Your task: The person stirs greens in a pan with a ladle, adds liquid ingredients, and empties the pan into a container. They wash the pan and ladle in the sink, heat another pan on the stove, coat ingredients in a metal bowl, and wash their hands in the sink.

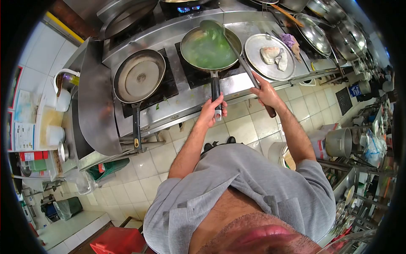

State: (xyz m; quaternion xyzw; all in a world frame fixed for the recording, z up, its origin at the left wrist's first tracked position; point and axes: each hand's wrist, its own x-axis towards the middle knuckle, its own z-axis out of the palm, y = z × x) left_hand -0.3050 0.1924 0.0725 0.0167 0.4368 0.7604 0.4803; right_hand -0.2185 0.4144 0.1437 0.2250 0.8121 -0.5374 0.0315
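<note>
My left hand is closed round the black handle of a frying pan on the stove. Green food, partly blurred by steam, fills the pan. In my right hand is the dark handle of a long ladle. The ladle's bowl reaches the pan's far rim and looks coated with green. Right of the pan lies a round metal tray with pale, whitish pieces of food on it.
A second frying pan sits on the left burner, its handle sticking out over the front edge. A lit burner shows blue flame at the back. Metal lids and pots stand at the far right. A curved metal panel borders the stove's left.
</note>
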